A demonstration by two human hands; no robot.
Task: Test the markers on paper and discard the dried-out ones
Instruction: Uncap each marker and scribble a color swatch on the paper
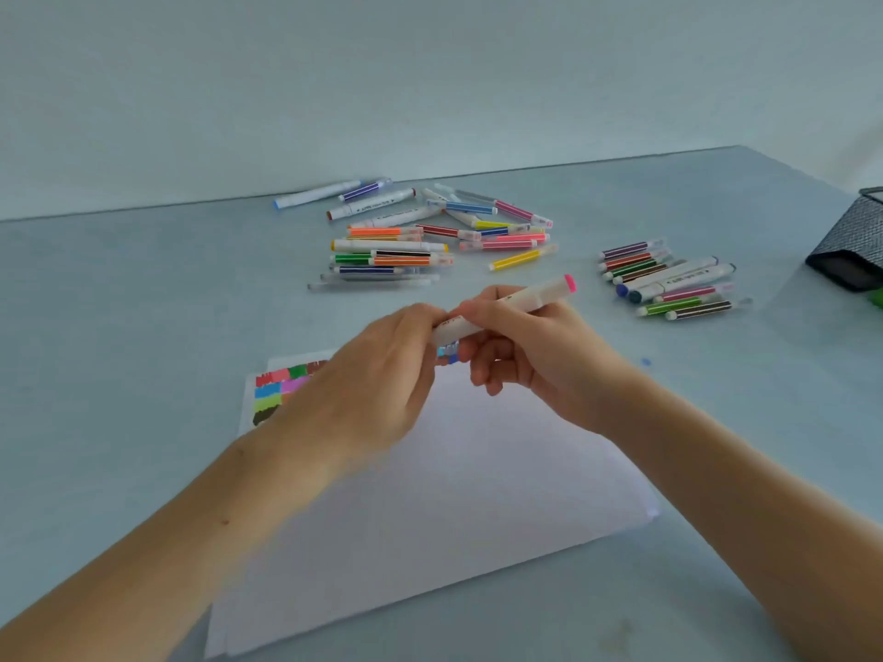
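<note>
Both hands meet above the top edge of the paper (430, 494), which lies on the worktop (119, 327). The right hand (521, 346) has its fingers curled round the barrel of a white marker (506, 305) with a pink end cap pointing up and away. The left hand (382, 370) pinches the near end of the same marker, probably at the cap, though motion blur and the fingers hide the join. The step in hand looks like uncapping. To do it well, the right hand should hold the barrel firm while the left pulls straight along the marker's line rather than bending it, and the cap should stay in the left hand so it is not lost. The colour patches (282, 389) fill the paper's top left corner, so the next stroke belongs on the blank part beside them, where a faint line would show. A large heap of markers (420, 236) lies further back, a smaller group (669, 284) to the right, and a dark mesh holder (850, 241) at the right edge.
</note>
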